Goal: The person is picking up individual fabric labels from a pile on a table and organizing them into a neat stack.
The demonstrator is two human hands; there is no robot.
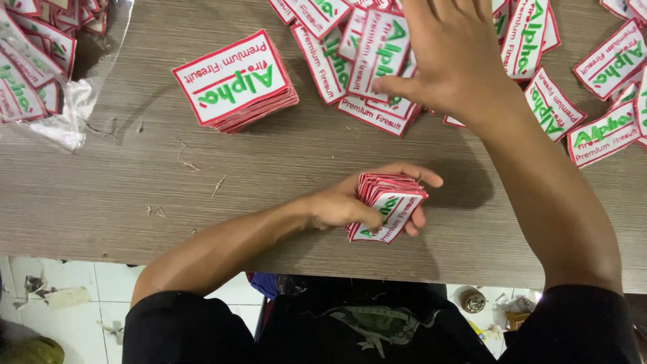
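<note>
My left hand [350, 202] grips a thick stack of white embroidered patches [389, 205] with red borders and green lettering, held just above the wooden table [283, 175] near its front edge. My right hand [448, 57] reaches out flat over a loose heap of the same patches [377, 61] at the far side, fingers spread and resting on them. Whether it pinches one patch cannot be told. A neat squared stack of patches [234, 81] lies to the left of the heap, apart from both hands.
A clear plastic bag with more patches [34, 67] sits at the far left corner. More loose patches [600, 101] lie scattered at the right. Loose thread bits [185, 162] dot the table. Below the table edge is tiled floor [67, 290] with scraps.
</note>
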